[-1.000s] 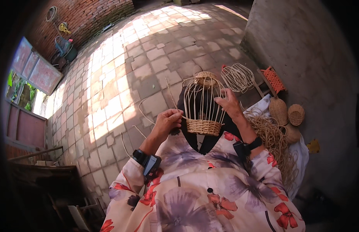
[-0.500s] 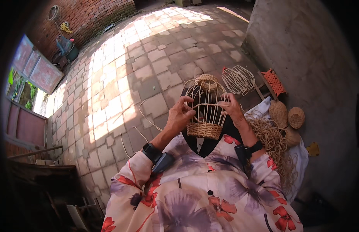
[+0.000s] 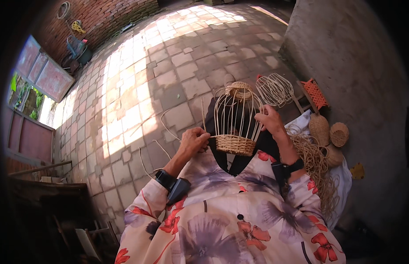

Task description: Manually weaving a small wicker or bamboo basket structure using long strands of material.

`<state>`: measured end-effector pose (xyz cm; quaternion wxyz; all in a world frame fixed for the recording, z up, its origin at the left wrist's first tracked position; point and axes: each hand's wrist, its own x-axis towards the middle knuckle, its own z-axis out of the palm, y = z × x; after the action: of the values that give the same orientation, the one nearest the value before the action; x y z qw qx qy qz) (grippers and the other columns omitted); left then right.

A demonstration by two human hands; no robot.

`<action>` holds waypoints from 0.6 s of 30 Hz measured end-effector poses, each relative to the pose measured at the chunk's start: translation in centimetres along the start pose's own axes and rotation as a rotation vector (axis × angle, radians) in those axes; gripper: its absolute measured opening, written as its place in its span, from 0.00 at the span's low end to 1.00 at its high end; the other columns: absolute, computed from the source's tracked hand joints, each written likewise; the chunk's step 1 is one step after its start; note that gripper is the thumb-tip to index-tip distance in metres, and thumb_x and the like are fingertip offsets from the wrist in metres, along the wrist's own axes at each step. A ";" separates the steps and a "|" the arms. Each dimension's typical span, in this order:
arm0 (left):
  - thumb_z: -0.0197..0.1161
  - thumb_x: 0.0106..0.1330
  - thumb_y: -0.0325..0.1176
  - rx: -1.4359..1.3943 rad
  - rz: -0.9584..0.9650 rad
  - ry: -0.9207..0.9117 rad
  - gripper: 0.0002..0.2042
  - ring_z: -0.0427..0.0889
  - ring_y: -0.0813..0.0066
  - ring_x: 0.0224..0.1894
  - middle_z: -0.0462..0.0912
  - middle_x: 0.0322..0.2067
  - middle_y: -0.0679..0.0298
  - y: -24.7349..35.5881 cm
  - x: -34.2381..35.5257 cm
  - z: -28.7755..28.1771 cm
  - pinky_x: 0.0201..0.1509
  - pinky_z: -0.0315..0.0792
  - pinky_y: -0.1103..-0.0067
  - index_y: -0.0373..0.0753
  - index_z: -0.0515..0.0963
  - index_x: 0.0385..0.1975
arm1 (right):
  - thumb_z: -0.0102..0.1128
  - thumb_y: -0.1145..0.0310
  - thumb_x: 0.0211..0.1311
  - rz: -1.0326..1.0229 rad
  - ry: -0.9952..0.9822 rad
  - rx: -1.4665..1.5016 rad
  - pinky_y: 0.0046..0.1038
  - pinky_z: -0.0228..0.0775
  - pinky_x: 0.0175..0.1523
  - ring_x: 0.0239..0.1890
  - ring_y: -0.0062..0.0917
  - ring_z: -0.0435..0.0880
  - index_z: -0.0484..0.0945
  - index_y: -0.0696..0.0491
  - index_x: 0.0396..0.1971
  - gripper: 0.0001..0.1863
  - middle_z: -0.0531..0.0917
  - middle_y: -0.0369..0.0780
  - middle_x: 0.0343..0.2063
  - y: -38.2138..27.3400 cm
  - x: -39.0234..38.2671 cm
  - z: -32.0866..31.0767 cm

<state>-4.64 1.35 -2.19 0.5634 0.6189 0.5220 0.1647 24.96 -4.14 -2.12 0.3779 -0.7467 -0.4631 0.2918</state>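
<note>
Basket (image 3: 235, 144) over lap (image 3: 268, 141), neck toward far edge. Probably light, springy; stakes (image 3: 229, 115) may bend, hold woven band. Left hand (image 3: 194, 141) pinches strand (image 3: 204, 115) beside band; right hand (image 3: 270, 119) curled at stakes, pinch unclear. Fibre pile (image 3: 313, 159) right.

Your paved floor (image 3: 180, 116) catches sunlight (image 3: 127, 101) from nine to twelve o'clock; you have a brick wall (image 3: 112, 20) at eleven, a door (image 3: 54, 79) at ten, a grey wall (image 3: 345, 61) at two.
</note>
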 end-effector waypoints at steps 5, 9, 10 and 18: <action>0.63 0.64 0.36 -0.355 0.135 -0.118 0.09 0.77 0.83 0.25 0.79 0.25 0.68 0.5 0.7 0.9 0.28 0.74 0.85 0.36 0.77 0.32 | 0.60 0.64 0.49 0.186 -0.169 0.401 0.23 0.75 0.29 0.32 0.20 0.78 0.72 0.60 0.46 0.24 0.78 0.39 0.33 1.5 -0.4 -0.5; 0.64 0.63 0.36 -0.438 0.247 -0.190 0.08 0.76 0.84 0.26 0.79 0.26 0.70 1.2 2.0 1.4 0.28 0.73 0.85 0.38 0.78 0.32 | 0.60 0.65 0.51 0.129 -0.193 0.482 0.24 0.75 0.30 0.32 0.20 0.77 0.71 0.59 0.50 0.25 0.77 0.37 0.31 2.3 -0.7 -0.8; 0.65 0.61 0.34 -0.301 0.285 -0.116 0.07 0.77 0.82 0.25 0.80 0.26 0.68 1.3 2.3 1.5 0.28 0.73 0.83 0.38 0.78 0.32 | 0.60 0.65 0.51 0.130 -0.194 0.482 0.24 0.75 0.30 0.32 0.20 0.77 0.71 0.59 0.50 0.25 0.77 0.37 0.31 2.3 -0.9 -0.7; 0.61 0.58 0.26 0.360 0.513 0.190 0.15 0.76 0.83 0.26 0.78 0.25 0.69 1.6 3.9 3.6 0.28 0.72 0.82 0.40 0.72 0.46 | 0.61 0.66 0.51 0.101 -0.169 0.480 0.23 0.74 0.31 0.32 0.19 0.77 0.72 0.59 0.49 0.24 0.76 0.35 0.30 2.7 -0.5 0.1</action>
<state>0.49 2.98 -3.40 0.3340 0.8016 0.4202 0.2633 25.97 -5.36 -4.39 0.4890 -0.6309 -0.3726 0.4733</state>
